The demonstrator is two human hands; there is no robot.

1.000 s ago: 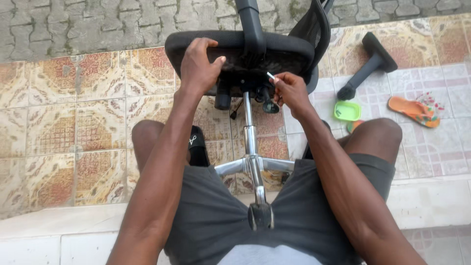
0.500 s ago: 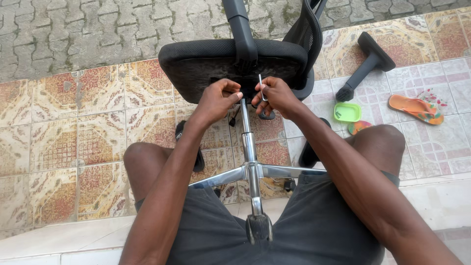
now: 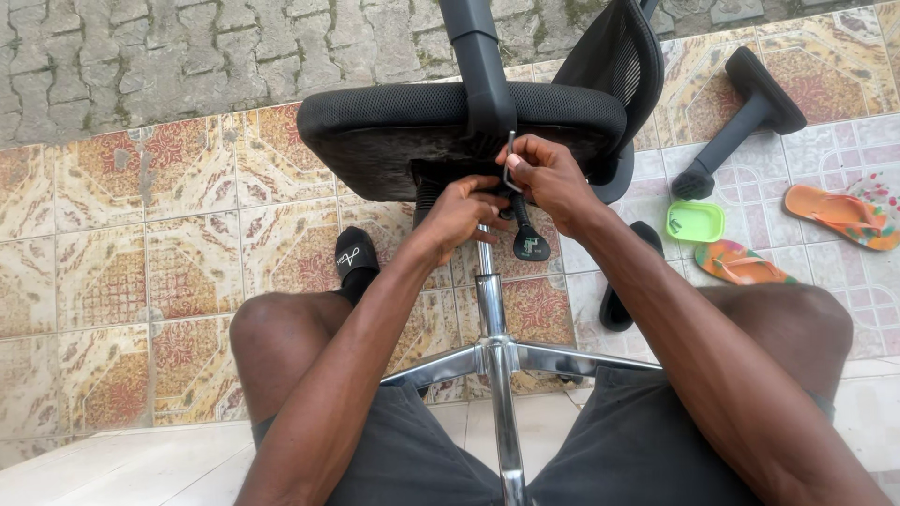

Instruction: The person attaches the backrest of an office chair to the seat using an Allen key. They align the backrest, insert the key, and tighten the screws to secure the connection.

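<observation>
A black office chair (image 3: 394, 141) lies tipped on its side between my knees, its seat underside facing me and its chrome column (image 3: 489, 300) running toward me. My right hand (image 3: 548, 173) is shut on a small metal hex key (image 3: 509, 161), held upright at the mechanism under the seat. My left hand (image 3: 459, 211) reaches in beside it, its fingers closed against the black mechanism near the top of the column. A black lever (image 3: 527, 234) hangs just below both hands.
A loose black armrest (image 3: 741, 117) lies on the tiles at the right. A small green tray (image 3: 695, 222) and orange flip-flops (image 3: 839, 215) sit near my right knee. My feet wear black slippers (image 3: 354, 258). Grey paving lies beyond the patterned tiles.
My left hand came off the seat edge and moved down to the mechanism beside my right hand. The view has shifted, so the chair sits closer and more central.
</observation>
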